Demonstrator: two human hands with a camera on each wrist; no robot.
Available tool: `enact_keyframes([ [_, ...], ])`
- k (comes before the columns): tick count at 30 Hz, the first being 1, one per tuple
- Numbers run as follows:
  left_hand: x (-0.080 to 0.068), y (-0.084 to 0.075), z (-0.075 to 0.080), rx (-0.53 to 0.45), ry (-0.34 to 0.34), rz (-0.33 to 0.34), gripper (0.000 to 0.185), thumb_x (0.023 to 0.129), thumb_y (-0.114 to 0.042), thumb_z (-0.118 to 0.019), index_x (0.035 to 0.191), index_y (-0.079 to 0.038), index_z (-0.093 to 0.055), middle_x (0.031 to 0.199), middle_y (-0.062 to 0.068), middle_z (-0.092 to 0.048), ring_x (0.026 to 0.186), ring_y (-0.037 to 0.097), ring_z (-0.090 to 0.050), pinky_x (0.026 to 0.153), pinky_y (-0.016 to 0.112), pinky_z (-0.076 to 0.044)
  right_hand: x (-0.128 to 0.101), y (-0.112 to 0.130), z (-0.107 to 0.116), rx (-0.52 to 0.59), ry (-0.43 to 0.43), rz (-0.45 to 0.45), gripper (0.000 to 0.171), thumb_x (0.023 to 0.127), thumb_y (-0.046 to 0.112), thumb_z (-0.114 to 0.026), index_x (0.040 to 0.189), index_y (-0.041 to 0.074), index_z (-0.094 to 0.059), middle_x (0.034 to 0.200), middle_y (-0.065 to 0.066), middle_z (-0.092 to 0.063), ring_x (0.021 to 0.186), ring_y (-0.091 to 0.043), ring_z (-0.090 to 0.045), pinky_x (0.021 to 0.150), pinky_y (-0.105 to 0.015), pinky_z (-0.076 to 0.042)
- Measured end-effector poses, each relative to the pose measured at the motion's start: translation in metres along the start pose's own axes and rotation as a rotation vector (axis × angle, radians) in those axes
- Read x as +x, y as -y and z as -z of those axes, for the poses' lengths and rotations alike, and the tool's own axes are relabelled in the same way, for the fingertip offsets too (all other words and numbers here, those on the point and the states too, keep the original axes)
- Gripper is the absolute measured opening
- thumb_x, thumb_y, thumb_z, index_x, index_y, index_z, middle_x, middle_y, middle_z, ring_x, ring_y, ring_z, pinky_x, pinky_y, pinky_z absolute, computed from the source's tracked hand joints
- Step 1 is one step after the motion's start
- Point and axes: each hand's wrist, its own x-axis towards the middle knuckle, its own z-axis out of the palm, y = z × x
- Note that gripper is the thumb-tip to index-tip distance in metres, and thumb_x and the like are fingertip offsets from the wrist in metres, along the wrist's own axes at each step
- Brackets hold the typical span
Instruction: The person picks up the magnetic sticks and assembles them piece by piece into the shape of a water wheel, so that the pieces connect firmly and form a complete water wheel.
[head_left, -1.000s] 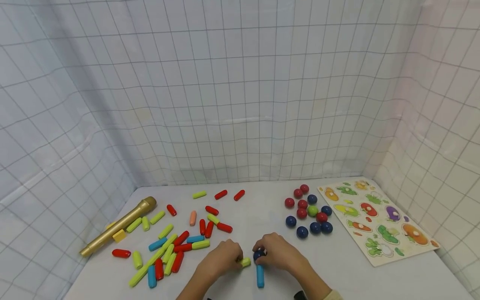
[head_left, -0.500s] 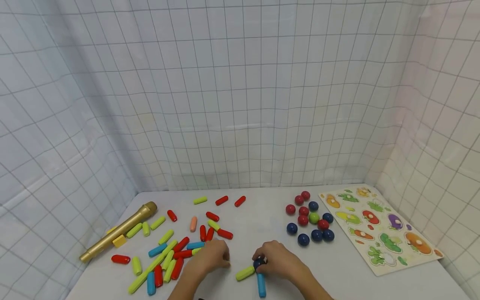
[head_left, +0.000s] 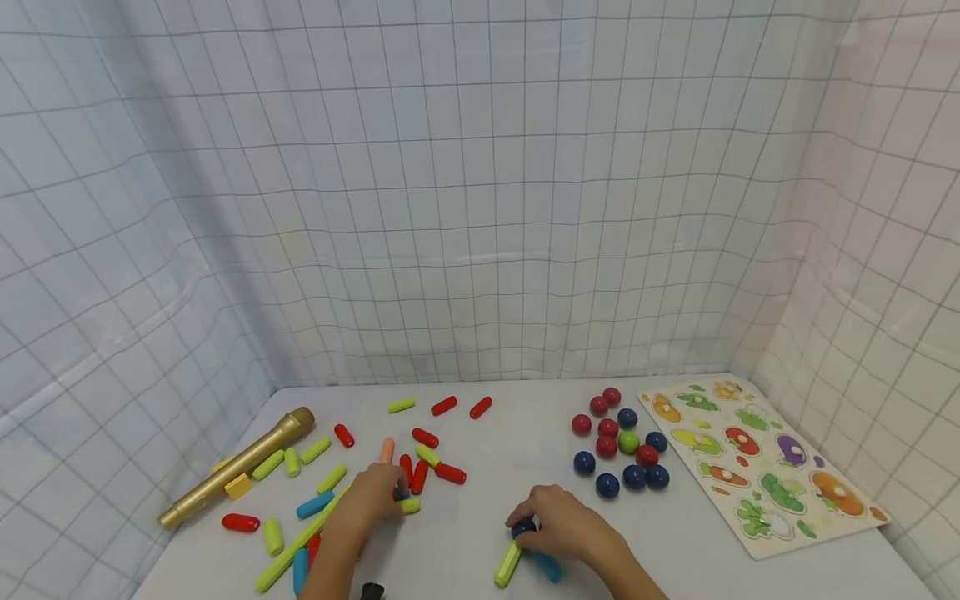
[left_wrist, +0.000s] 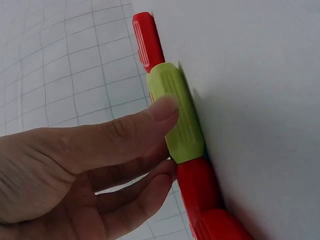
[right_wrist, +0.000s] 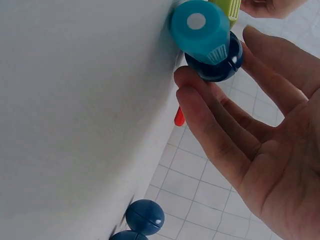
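Observation:
Low in the head view my right hand (head_left: pixel 528 525) curls over a dark blue ball (head_left: pixel 522 527). A lime green stick (head_left: pixel 507 564) and a light blue stick (head_left: pixel 547 567) stick out from that ball toward me. The right wrist view shows the fingers (right_wrist: pixel 200 100) round the ball (right_wrist: pixel 215 65), with the blue stick's end (right_wrist: pixel 200 30) in front. To the left, my left hand (head_left: pixel 393 493) reaches into the loose sticks and pinches a short lime green stick (left_wrist: pixel 177 120) between thumb and fingers. Red sticks (left_wrist: pixel 147 40) lie end to end with it.
Several red, green and blue sticks (head_left: pixel 322 504) lie scattered at the left by a gold toy microphone (head_left: pixel 240 462) and a yellow cube (head_left: pixel 238 485). A cluster of red and dark blue balls (head_left: pixel 622 442) sits beside a vegetable puzzle board (head_left: pixel 765 467). Gridded cloth walls enclose the table.
My left hand let go of the green stick at the ball and moved left to the stick pile, taking another green stick. The ball's two sticks have swung round under my right hand.

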Motion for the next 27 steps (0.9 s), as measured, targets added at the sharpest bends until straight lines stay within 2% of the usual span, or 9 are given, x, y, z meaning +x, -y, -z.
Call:
enact_keyframes([
  [3,0.002,-0.001,-0.005,0.032,0.01,0.028,0.021,0.071,-0.004,-0.084,0.086,-0.01,-0.07,0.079,0.002,-0.059,0.076,0.018,-0.052,0.073,0.038,-0.054,0.0,0.001,-0.001,0.008,0.002,-0.01,0.022,0.085,0.023,-0.073,0.107,0.021,-0.076,0.085,0.012,-0.06,0.076,-0.004,-0.046,0.068,-0.018,-0.042],
  [8,0.001,-0.006,-0.007,0.076,0.018,0.024,0.017,0.074,-0.007,-0.082,0.088,-0.009,-0.073,0.077,0.001,-0.059,0.073,0.018,-0.052,0.072,0.036,-0.055,0.0,0.002,0.0,0.014,-0.011,-0.032,0.02,0.085,0.02,-0.074,0.105,0.021,-0.076,0.086,0.012,-0.059,0.079,-0.004,-0.047,0.07,-0.02,-0.041],
  [12,-0.002,-0.009,-0.006,0.082,0.014,0.021,0.016,0.077,-0.013,-0.081,0.09,-0.008,-0.074,0.074,0.002,-0.058,0.071,0.017,-0.052,0.068,0.033,-0.053,0.0,0.003,-0.001,-0.014,-0.025,-0.039,0.028,0.084,0.02,-0.074,0.112,0.022,-0.074,0.088,0.01,-0.061,0.081,-0.006,-0.048,0.071,-0.021,-0.043],
  [16,-0.005,-0.011,-0.003,0.083,-0.007,0.009,0.018,0.079,-0.018,-0.08,0.091,-0.007,-0.072,0.073,0.003,-0.055,0.07,0.017,-0.05,0.067,0.032,-0.05,0.001,0.004,-0.001,-0.023,-0.035,-0.064,0.036,0.083,0.02,-0.076,0.118,0.021,-0.069,0.093,0.007,-0.064,0.085,-0.008,-0.052,0.077,-0.028,-0.05],
  [21,-0.008,-0.012,-0.003,0.085,-0.04,-0.006,0.016,0.081,-0.018,-0.078,0.091,-0.009,-0.07,0.075,0.003,-0.053,0.072,0.017,-0.05,0.068,0.033,-0.05,0.001,0.005,-0.001,-0.02,-0.032,-0.075,0.031,0.083,0.019,-0.076,0.113,0.019,-0.069,0.095,0.005,-0.066,0.087,-0.009,-0.054,0.08,-0.031,-0.052],
  [27,-0.005,-0.013,-0.002,0.062,-0.014,0.019,0.024,0.085,-0.019,-0.074,0.107,-0.01,-0.071,0.088,0.004,-0.062,0.078,0.018,-0.054,0.074,0.039,-0.055,0.001,0.005,0.0,-0.022,-0.033,-0.067,0.03,0.083,0.018,-0.076,0.112,0.019,-0.07,0.099,0.005,-0.067,0.089,-0.01,-0.054,0.084,-0.034,-0.053],
])
